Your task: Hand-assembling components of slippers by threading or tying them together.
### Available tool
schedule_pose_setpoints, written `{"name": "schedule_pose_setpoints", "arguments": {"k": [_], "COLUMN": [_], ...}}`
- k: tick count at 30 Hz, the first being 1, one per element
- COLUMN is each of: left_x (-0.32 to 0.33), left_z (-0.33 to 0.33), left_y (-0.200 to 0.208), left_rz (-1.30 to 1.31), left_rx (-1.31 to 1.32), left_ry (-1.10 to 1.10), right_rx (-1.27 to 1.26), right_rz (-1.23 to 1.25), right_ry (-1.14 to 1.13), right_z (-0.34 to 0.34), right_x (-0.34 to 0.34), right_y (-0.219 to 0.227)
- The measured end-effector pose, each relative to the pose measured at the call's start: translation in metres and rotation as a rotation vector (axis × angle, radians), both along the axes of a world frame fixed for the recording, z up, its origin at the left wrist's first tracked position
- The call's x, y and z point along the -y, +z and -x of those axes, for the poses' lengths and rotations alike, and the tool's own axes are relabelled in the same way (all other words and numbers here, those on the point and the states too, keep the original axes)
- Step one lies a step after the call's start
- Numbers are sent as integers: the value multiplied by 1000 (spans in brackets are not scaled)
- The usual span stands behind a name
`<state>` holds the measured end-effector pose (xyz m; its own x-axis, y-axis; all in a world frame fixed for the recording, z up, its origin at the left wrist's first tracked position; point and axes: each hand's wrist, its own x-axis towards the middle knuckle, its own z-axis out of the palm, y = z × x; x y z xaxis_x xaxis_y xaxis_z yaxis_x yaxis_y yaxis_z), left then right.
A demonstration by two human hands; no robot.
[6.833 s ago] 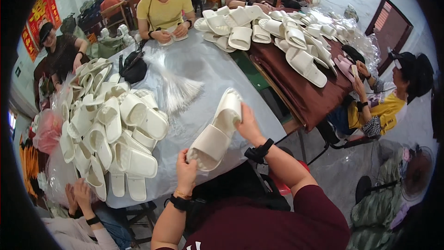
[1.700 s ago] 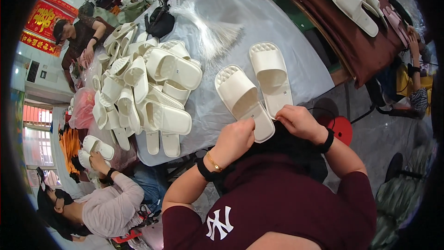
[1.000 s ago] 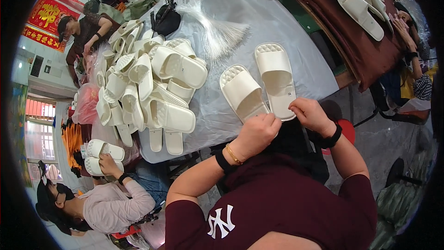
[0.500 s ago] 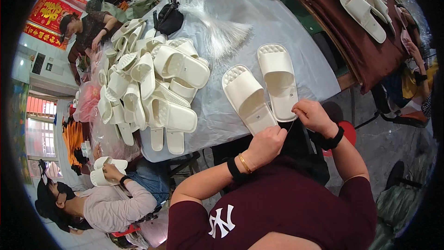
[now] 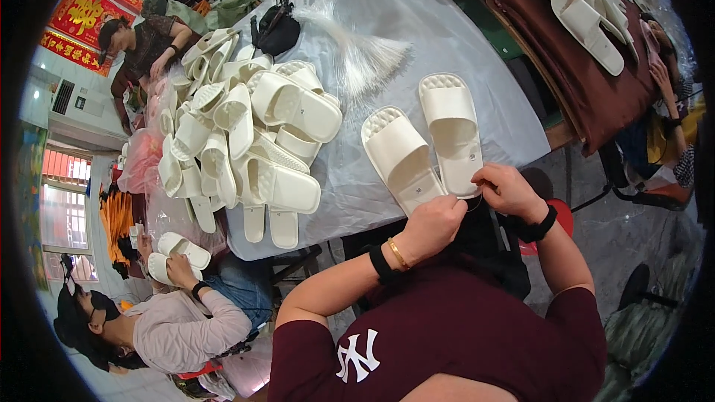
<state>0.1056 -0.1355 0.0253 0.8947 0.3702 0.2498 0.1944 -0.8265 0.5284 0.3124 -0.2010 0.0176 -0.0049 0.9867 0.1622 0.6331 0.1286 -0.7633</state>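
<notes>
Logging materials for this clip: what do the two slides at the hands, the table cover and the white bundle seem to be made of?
Pair of slides: probably moulded foam or soft rubber; matte cream, thick one-piece shape, nubbed footbeds.
Table cover: likely thin plastic sheet; grey, faintly glossy, wrinkled.
White bundle: seemingly fine translucent plastic strands, fanned out like a brush.

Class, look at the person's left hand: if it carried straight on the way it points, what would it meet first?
Most likely the heel of the left white slipper, which the left hand already seems to touch at the table edge; depth is unclear.

Small footwear workshop, packing/finishing area.
White slides piled [image 5: 246, 141] centre-left on grey tabletop [image 5: 477, 45]; several workers seated round it w/ more pairs.
</notes>
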Motion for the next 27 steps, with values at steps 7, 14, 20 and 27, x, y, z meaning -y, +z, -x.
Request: {"name": "schedule_pose_setpoints", "arguments": {"k": [7,14,20,27], "left_x": [2,-18,-58,-89], "left_z": [-10,-6,8,33], "left_y": [6,3,-7,-18], "left_rz": [-58,-100,-228,-31], "left_rx": [44,-34,73,253], "left_ry": [-37,42,175,644], "right_rx": [24,127,195,205], "right_rz": [65,-2,-107,-187], "right_ry": [-9,-75,-186,-227], "right_z": [-6,-7,18,26], "right_x": [5,-2,-38,-70], "right_y": [9,-4,-9,-30]}}
